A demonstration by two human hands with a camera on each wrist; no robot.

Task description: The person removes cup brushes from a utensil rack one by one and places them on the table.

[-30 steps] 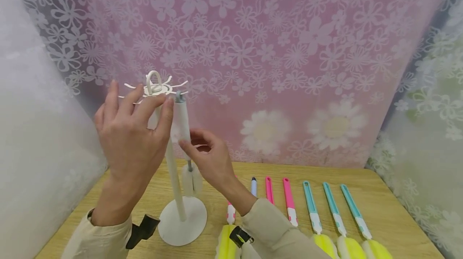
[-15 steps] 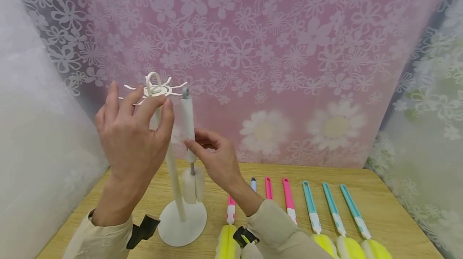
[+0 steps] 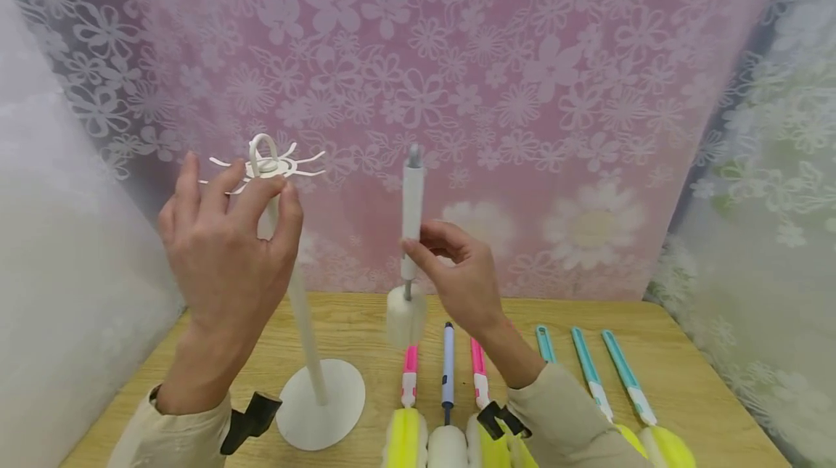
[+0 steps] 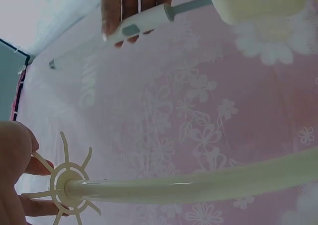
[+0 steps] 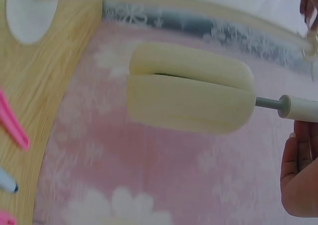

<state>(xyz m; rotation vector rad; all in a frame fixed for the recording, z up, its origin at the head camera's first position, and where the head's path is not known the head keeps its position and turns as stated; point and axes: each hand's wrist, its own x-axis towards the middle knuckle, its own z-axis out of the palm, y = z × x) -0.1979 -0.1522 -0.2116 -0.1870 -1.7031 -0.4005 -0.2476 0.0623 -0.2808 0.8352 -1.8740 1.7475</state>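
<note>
A white stand with a round base and a ring of thin hooks on top stands at the left. My left hand is at its top, thumb and forefinger pinching a hook. My right hand holds a white-handled sponge bottle brush upright, thumb and fingers on the lower handle. Its cream sponge head hangs downward, clear of the table. In the left wrist view the brush is apart from the hooks. None of the visible hooks bears a brush.
On the wooden table lies a row of sponge brushes: pink-handled ones, a light blue one and teal ones. My right forearm covers part of the row. A pink flowered cloth hangs behind.
The brush has come away from the hooks and moved right with my right hand. My left hand stays at the stand's top. More of the light blue brush shows now.
</note>
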